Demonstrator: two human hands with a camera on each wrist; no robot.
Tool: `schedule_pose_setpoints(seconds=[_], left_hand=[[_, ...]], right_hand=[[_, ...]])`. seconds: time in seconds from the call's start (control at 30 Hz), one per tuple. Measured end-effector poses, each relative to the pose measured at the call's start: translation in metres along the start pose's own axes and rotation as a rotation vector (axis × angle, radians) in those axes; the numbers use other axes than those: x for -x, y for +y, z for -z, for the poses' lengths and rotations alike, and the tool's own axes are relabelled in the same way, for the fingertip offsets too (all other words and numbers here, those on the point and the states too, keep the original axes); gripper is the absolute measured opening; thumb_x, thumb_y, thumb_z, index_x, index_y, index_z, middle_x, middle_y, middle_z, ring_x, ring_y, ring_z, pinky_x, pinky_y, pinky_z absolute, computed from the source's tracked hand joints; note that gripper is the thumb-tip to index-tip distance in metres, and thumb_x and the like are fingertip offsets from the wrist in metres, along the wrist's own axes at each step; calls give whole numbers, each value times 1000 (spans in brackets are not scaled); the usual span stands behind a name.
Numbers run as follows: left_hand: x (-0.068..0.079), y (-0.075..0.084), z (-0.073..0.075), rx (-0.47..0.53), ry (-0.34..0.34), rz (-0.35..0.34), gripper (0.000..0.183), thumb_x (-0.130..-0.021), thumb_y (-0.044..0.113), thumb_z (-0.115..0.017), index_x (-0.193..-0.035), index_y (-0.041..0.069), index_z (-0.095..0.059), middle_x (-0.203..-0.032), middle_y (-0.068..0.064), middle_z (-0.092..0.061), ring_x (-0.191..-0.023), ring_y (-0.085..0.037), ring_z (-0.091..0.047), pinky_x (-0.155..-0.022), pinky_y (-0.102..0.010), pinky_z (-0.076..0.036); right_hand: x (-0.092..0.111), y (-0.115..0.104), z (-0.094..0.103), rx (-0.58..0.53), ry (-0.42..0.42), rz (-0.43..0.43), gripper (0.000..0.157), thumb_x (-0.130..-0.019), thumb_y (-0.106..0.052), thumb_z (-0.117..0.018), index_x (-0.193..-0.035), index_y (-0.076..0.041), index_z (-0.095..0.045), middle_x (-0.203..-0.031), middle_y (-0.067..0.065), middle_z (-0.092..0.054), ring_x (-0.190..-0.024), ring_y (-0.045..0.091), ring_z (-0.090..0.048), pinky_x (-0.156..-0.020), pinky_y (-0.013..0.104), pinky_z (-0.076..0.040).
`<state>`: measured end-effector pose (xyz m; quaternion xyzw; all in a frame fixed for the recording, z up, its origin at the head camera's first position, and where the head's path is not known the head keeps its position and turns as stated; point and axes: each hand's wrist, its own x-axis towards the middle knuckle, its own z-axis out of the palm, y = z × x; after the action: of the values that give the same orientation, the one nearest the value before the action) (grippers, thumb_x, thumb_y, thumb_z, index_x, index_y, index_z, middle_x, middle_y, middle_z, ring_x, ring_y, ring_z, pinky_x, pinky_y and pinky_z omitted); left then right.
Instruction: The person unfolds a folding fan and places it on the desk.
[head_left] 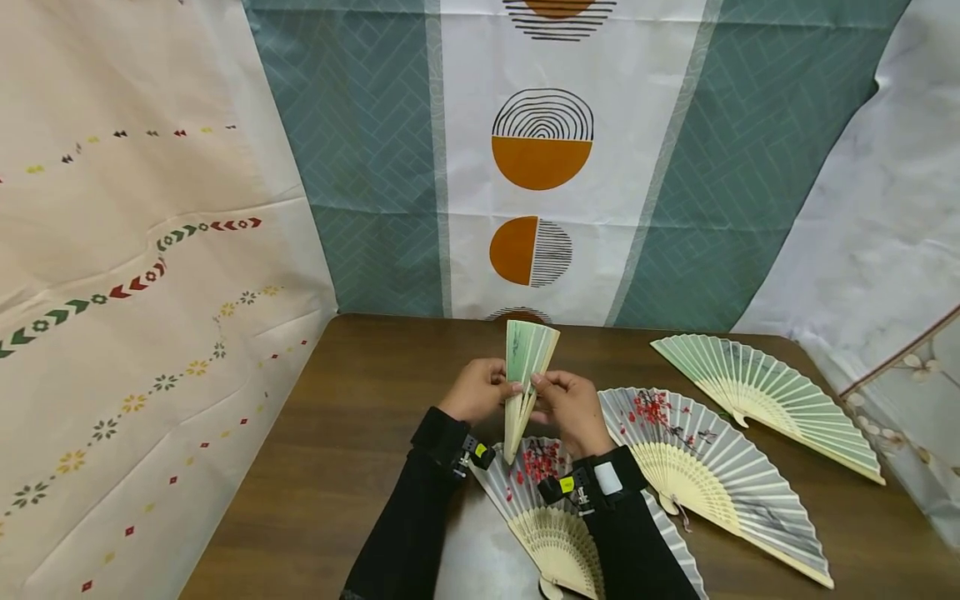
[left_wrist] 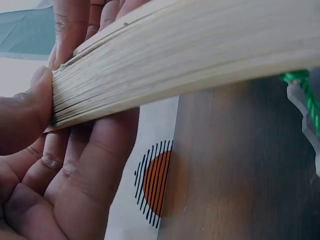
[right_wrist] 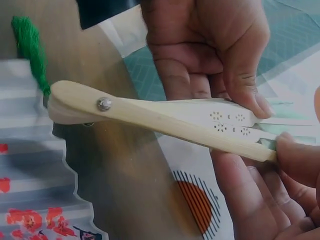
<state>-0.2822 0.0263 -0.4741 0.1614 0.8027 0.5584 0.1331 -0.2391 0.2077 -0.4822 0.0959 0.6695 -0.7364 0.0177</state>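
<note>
A slim, pale-green folding fan (head_left: 528,350) is held upright above the table, only slightly spread. On its left edge, my left hand (head_left: 478,390) pinches it between thumb and fingers. My right hand (head_left: 573,408) grips the other side, its thumb on the ribs. The right wrist view shows the wooden ribs (right_wrist: 185,127) with cut-out flowers, joined by a metal rivet (right_wrist: 104,104). A green tassel (right_wrist: 31,52) is near the fan's pivot end. Below my hands lies an open white fan (head_left: 555,533) with red blossoms, partly hidden by my right forearm.
To the right, another open white blossom fan (head_left: 750,492) lies on the brown table (head_left: 315,467). Beyond it is an open green fan (head_left: 780,400) near the right edge. Patterned cloth (head_left: 375,167) hangs behind the table.
</note>
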Motion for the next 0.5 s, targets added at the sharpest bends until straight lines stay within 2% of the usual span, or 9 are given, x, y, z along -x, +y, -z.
schedule_pose_setpoints(seconds=[0.1, 0.2, 0.5], left_hand=[[1, 0, 2, 36, -2, 7, 17, -111, 5, -72, -121, -8, -76, -106, -26, -82, -81, -11, -71, -79, -43, -73], [1, 0, 5, 73, 16, 18, 20, -112, 6, -71, -125, -9, -76, -107, -26, -82, -83, -13, -74, -83, -51, -75], [2, 3, 9, 207, 98, 41, 25, -113, 4, -68, -132, -11, -73, -112, -27, -80, -85, -15, -77, -89, -62, -73]], right_hand=[[0, -1, 1, -13, 1, -6, 29, -116, -12, -68, -128, 14, -72, -93, 2, -84, -78, 8, -82, -69, 23, -71], [0, -3, 3, -42, 13, -12, 30, -117, -12, -66, -129, 15, -69, -89, 1, -83, -76, 6, -81, -68, 22, -70], [0, -6, 7, -108, 61, -21, 30, -118, -12, -64, -131, 16, -65, -85, -3, -78, -72, 5, -80, -69, 22, -71]])
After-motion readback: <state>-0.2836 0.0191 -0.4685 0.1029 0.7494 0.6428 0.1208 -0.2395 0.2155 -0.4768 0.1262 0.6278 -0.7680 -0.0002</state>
